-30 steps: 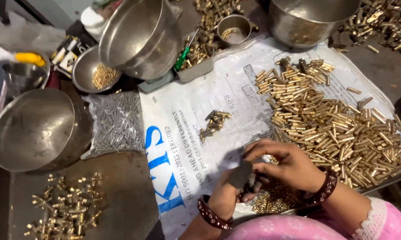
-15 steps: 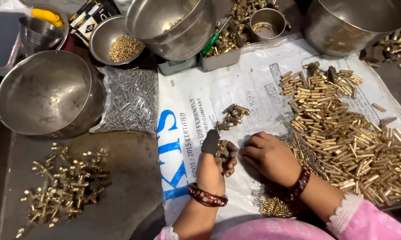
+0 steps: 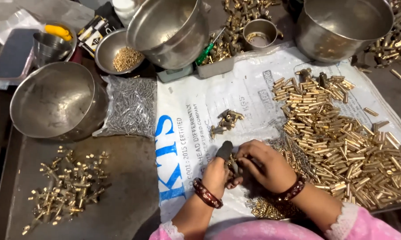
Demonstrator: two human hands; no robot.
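Both the left hand (image 3: 218, 171) and right hand (image 3: 265, 164) pinch one small brass part (image 3: 232, 163) together; a slip could drop it among the loose brass tubes (image 3: 342, 133).

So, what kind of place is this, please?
Probably a small workshop where brass parts are put together by hand. A big heap of brass tubes lies on a white sack, steel bowls stand around, and both hands, left and right, work on small pieces.
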